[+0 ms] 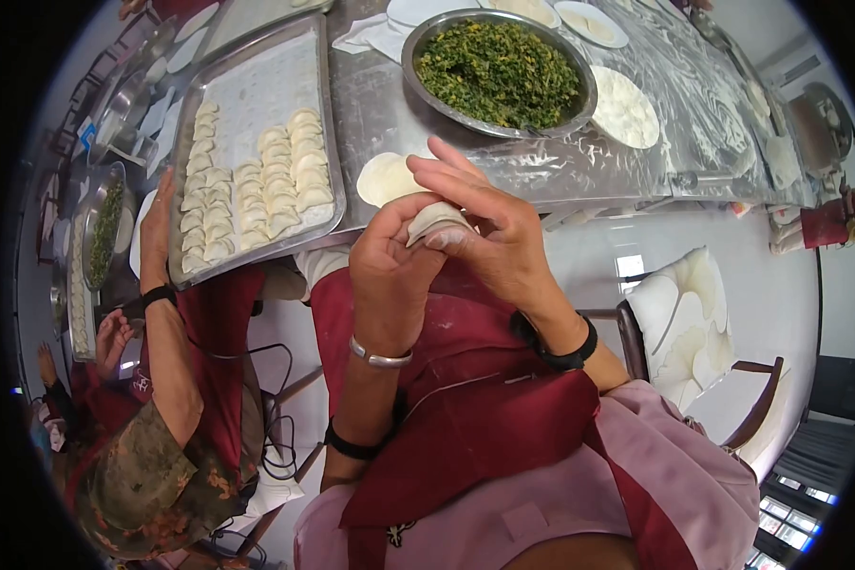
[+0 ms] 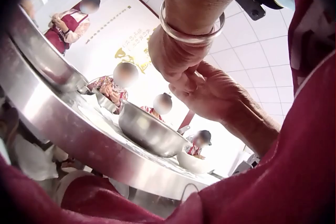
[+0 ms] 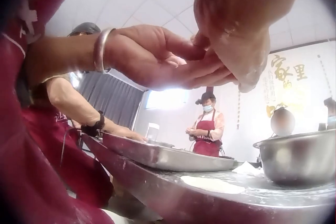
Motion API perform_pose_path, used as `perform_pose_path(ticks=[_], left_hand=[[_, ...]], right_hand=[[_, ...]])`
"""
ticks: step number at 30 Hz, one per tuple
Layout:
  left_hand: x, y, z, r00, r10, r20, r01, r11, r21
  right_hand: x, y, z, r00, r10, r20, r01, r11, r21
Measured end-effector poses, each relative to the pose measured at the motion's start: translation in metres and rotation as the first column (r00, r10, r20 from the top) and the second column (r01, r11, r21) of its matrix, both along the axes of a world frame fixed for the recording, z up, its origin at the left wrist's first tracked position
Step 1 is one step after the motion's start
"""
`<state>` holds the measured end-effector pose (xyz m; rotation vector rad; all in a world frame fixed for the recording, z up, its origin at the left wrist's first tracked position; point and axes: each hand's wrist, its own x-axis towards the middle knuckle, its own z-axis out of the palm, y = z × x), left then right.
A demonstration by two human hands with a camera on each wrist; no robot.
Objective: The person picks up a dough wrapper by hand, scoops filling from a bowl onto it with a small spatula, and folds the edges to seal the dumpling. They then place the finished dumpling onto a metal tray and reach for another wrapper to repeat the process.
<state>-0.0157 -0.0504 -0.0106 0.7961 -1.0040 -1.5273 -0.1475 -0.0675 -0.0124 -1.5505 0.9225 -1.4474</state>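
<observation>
A folded dumpling (image 1: 437, 222) is held between both hands in the head view, above the table's near edge. The left hand (image 1: 390, 258), with a silver bangle at its wrist, grips its left side. The right hand (image 1: 489, 228) pinches it with the thumb across the front, its other fingers extended behind. Round wrappers (image 1: 383, 180) lie on the table just beyond the hands. In the left wrist view the left hand (image 2: 181, 58) meets the right hand (image 2: 223, 95); the right wrist view shows the right hand (image 3: 236, 50) against the left hand (image 3: 152, 56). Both wrist views hide the dumpling.
A metal tray (image 1: 336, 171) with rows of dumplings stands left of the hands. Beyond them are a bowl of chopped green filling (image 1: 499, 76) and a plate of flour (image 1: 625, 109). Another person's arm (image 1: 168, 351) reaches the tray's left side. A cushioned chair (image 1: 679, 323) stands right.
</observation>
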Motion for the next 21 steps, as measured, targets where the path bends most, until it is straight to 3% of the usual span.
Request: perform_pose_path(ticks=[3, 6, 9, 12, 15, 20, 21], left_hand=[[-0.003, 0.002, 0.002, 1.000, 0.018, -0.022, -0.016, 0.999, 0.051], [0.001, 0.002, -0.001, 0.997, -0.080, -0.012, 0.080, 0.997, 0.014], [-0.001, 0.000, -0.003, 0.933, -0.080, -0.350, 0.132, 0.983, 0.126], [0.004, -0.002, -0.006, 0.844, -0.086, -0.529, 0.178, 0.976, 0.125], [0.005, -0.004, -0.010, 0.804, -0.069, -0.591, 0.199, 0.967, 0.157], [-0.001, -0.001, -0.006, 0.865, -0.077, -0.496, 0.175, 0.972, 0.154], [-0.001, -0.001, -0.006, 0.866, -0.085, -0.493, 0.179, 0.973, 0.146]], right_hand=[[-0.004, -0.001, -0.010, 0.998, 0.036, -0.052, -0.039, 0.997, -0.062], [-0.013, -0.009, -0.020, 0.988, 0.113, -0.107, -0.127, 0.983, -0.130], [-0.012, -0.011, -0.015, 0.988, 0.050, -0.146, -0.070, 0.988, -0.136], [-0.002, -0.005, -0.003, 0.991, -0.076, -0.107, 0.067, 0.995, -0.079], [-0.003, -0.005, -0.009, 0.987, -0.072, -0.142, 0.056, 0.992, -0.110], [-0.012, -0.016, -0.018, 0.958, 0.007, -0.288, -0.083, 0.964, -0.254], [-0.011, -0.016, -0.014, 0.957, -0.030, -0.287, -0.042, 0.970, -0.241]])
